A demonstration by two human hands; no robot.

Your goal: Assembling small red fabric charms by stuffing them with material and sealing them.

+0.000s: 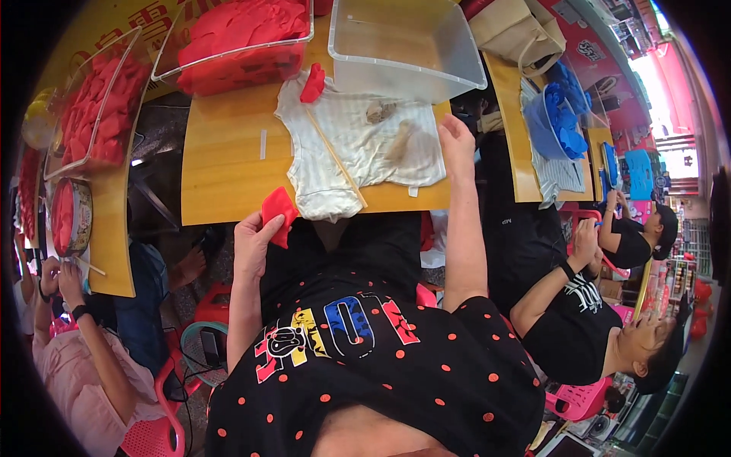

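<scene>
My left hand [255, 234] pinches a soft, flat red diamond-shaped piece [279, 216] between thumb and fingers, just off the table's front edge. My right hand [457, 141] is raised by the right edge of the table, fingers curled together; whether anything small is in them I cannot make out. Between the hands a pale striped cloth [343, 137] is spread on the wooden table [228, 167]. Across it lies a thin wooden stick [335, 158]. Another red piece [313, 84] rests at the cloth's far left corner, and brownish stains mark its right half.
At the back stand a clear bin heaped with red pieces [244, 38] and a clear, cloudy bin [407, 49]. More red pieces fill a bin [99, 107] at left. A blue tub [552, 122] is on the right-hand table. People sit working close on both sides.
</scene>
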